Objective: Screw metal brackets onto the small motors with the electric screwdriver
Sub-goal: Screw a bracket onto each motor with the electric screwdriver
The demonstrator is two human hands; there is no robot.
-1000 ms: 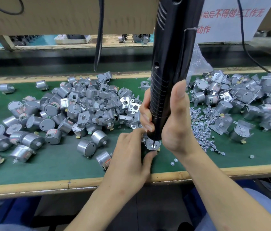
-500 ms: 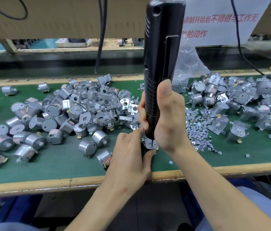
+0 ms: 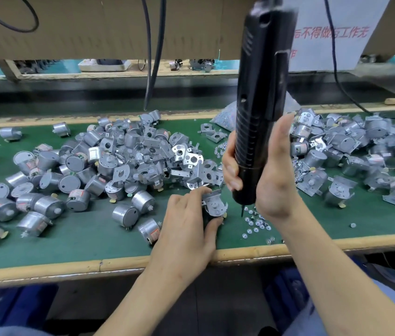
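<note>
Left grip [image 3: 186, 226] holds motor [image 3: 216, 210] w/ bracket [image 3: 212, 195]; right grip [image 3: 271, 180] clasps screwdriver [image 3: 262, 93] over loose screws [image 3: 256, 223]. Prob. screw pickup; next: align to bracket hole.

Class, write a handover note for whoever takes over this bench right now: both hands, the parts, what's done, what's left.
Left hand holds a bracketed motor on the mat near the front edge.
Right hand grips the screwdriver upright; its bit is beside that motor, above loose screws.
Done: the pile at right looks bracketed.
Left: bare motors and brackets piled at left; whether the held motor's screws are in cannot be seen.
</note>
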